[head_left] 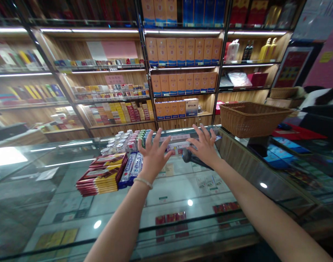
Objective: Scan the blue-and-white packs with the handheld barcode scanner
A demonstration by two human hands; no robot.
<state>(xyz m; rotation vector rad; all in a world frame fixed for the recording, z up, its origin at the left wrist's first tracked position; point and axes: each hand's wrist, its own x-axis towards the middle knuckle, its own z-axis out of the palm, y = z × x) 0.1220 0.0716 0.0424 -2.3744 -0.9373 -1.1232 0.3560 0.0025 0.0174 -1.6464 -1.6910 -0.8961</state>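
Both hands are stretched out over a glass display counter, fingers spread, with nothing held. My left hand, a pale bracelet on its wrist, is beside blue-and-white snack packs. To the left of those lie stacked red-and-yellow flat packets. Rows of small clear-capped containers stand behind, partly hidden by the left hand. My right hand is above a dark handheld device, perhaps a scanner, whose far part the hand and forearm cover. Whether the fingertips touch anything behind them I cannot tell.
A brown wicker basket stands on the right side counter, near blue printed packs and a red mat. Behind the counter, wall shelves hold orange boxes and bottles. A person is partly visible at far right.
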